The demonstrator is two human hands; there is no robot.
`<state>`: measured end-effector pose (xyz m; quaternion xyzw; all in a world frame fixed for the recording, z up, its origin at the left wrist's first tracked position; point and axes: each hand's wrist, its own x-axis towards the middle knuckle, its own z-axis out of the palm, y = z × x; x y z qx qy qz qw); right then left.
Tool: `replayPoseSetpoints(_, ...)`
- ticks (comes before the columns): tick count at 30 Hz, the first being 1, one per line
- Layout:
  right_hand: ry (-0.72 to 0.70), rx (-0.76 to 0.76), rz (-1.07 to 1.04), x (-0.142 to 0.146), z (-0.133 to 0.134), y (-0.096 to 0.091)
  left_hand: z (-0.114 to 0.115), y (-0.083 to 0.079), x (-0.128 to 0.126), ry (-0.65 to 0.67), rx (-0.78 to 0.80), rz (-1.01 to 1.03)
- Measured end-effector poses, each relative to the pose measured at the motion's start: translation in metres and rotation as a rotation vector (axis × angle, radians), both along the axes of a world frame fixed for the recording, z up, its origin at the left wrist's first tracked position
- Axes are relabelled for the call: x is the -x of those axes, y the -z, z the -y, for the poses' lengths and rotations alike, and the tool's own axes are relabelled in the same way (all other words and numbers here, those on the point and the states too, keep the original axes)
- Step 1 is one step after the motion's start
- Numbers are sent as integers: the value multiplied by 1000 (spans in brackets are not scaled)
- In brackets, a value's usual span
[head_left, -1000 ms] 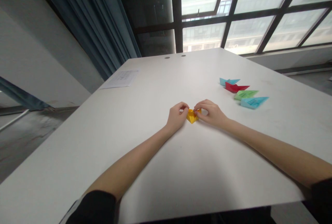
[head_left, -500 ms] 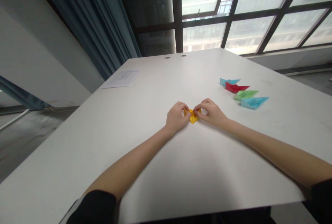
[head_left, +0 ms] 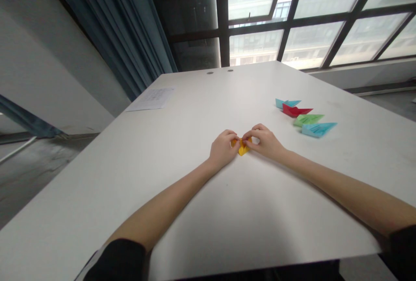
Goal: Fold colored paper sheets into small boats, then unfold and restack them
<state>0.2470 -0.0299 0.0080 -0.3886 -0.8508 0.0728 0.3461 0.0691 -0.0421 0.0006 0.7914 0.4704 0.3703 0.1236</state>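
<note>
A small piece of folded yellow paper [head_left: 242, 150] lies on the white table between my hands, its pointed end toward me. My left hand [head_left: 224, 148] pinches its left side with thumb and fingers. Opposite, my right hand [head_left: 264, 141] has its fingertips closed on the paper's upper right part. The fingertips of both hands nearly meet over the middle and hide much of the folds.
To the right stand folded paper boats: a light blue one [head_left: 287, 103], a red one [head_left: 295, 111], a green one [head_left: 307, 119] and a blue one [head_left: 318, 129]. A printed sheet [head_left: 151, 99] lies at the far left of the white table [head_left: 195, 99].
My left hand has shifted slightly to the right, its fingers closer to the paper's middle. My right hand stays nearly still.
</note>
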Motion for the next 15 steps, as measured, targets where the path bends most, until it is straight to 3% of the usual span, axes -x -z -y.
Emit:
replayPoseSetpoints(12, 58, 2, 117, 4, 1, -6, -1, 0, 0, 22, 17, 45)
replayPoseSetpoints(15, 68, -5, 127, 3, 1, -6, 1, -2, 0, 28, 28, 132)
